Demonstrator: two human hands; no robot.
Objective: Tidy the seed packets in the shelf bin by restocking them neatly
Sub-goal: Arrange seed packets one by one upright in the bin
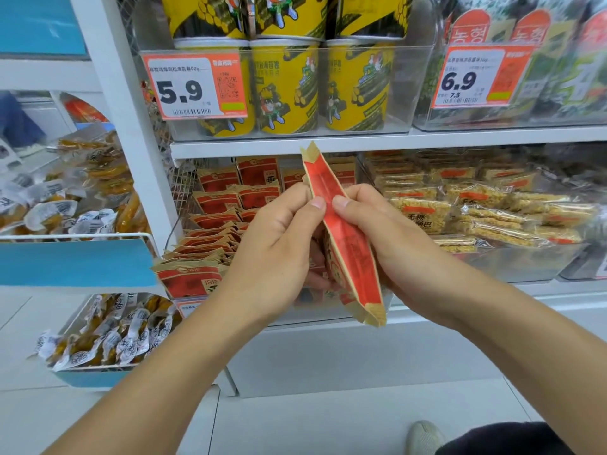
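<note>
A stack of red and tan seed packets (345,244) stands on edge between both hands, in front of the shelf bin. My left hand (279,244) grips the stack from the left, thumb on its top edge. My right hand (381,231) grips it from the right, thumb pressed beside the left thumb. Behind and to the left, the clear bin (331,311) holds several more of the same packets (210,238), lying in an overlapping row with some upright at the back.
Yellow snack cups (285,90) fill the shelf above, behind a 5.9 price tag (193,87). Clear-wrapped crispy bars (486,211) lie in the bin to the right. Wire baskets of small wrapped snacks (108,336) hang at left. A shoe (425,436) shows on the floor.
</note>
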